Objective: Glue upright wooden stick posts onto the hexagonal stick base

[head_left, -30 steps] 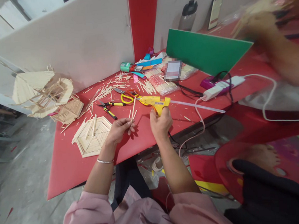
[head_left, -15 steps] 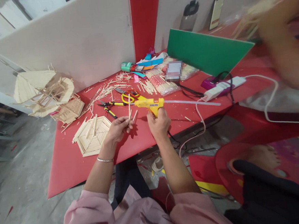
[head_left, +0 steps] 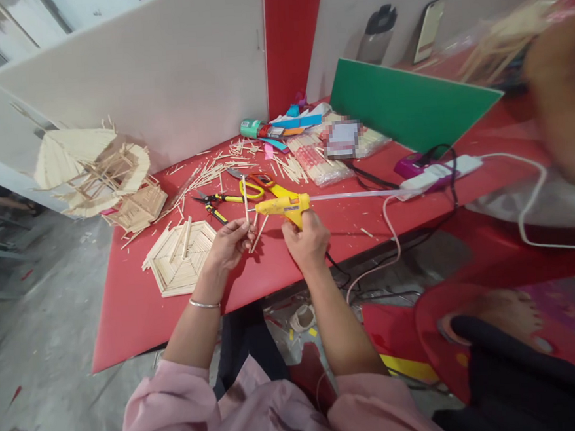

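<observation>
Your red table (head_left: 127, 318) is the biggest thing here, and on its left part lies a flat stick panel (head_left: 187, 270); it should be light and stiff, but its seams look fragile, so take it by opposite edges. The yellow glue gun (head_left: 283, 206) is above the table in your right hand (head_left: 310, 240), fingers wrapped round its handle; you can't tell from here whether the trigger is squeezed. Expect it to outweigh anything else you hold: hard plastic, probably hot at the nozzle, so grip only the handle. Your left hand (head_left: 233, 242) is over the table's near side, thumb and fingertips pinching a thin stick (head_left: 245, 197) at its lower end. The clear glue rod (head_left: 350, 195) juts from the gun's back, likely bendy and slightly slick. Your stick stands upright by the nozzle; whether they touch is unclear. It ought to be nearly weightless, rigid, easily snapped sideways; pinch low, away from the heat.
</observation>
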`<state>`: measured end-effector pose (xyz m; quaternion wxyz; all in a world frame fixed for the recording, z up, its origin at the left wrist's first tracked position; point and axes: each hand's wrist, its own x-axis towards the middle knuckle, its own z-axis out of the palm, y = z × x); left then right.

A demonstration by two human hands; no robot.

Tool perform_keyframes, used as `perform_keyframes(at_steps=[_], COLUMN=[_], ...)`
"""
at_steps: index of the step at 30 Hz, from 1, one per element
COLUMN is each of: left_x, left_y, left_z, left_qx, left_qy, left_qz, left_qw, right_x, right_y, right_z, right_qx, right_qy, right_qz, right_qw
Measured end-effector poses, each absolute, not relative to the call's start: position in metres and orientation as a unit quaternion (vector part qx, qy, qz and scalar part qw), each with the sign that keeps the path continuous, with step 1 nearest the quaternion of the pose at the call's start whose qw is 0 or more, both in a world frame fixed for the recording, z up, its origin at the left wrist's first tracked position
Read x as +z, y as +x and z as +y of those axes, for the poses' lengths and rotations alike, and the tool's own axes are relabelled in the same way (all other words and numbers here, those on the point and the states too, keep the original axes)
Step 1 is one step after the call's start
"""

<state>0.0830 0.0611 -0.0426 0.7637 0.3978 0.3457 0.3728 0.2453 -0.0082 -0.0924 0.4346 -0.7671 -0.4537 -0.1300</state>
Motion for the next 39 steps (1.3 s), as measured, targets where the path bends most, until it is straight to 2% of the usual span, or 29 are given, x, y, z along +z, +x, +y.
perform_keyframes(at_steps=[26,31,39], left_x=[-0.045,-0.044,-0.048], left_y=[0.083,0.083,0.079], left_z=[0.058,0.061,0.067], left_qx=[0.338,0.344,0.389], left_qy=[0.446,0.432,0.396], left_qz=[0.338,0.341,0.328], left_qw=[0.757,0.761,0.764], right_x=[-0.091,-0.084,-0.074], right_y=[0.246,0.244,0.264], right_z=[-0.007,-0.014,-0.068], right_qx=[-0.127,-0.102,0.016], right_qy=[-0.775,-0.804,-0.865], right_qz=[-0.377,-0.383,-0.419], right_qw=[0.491,0.444,0.277])
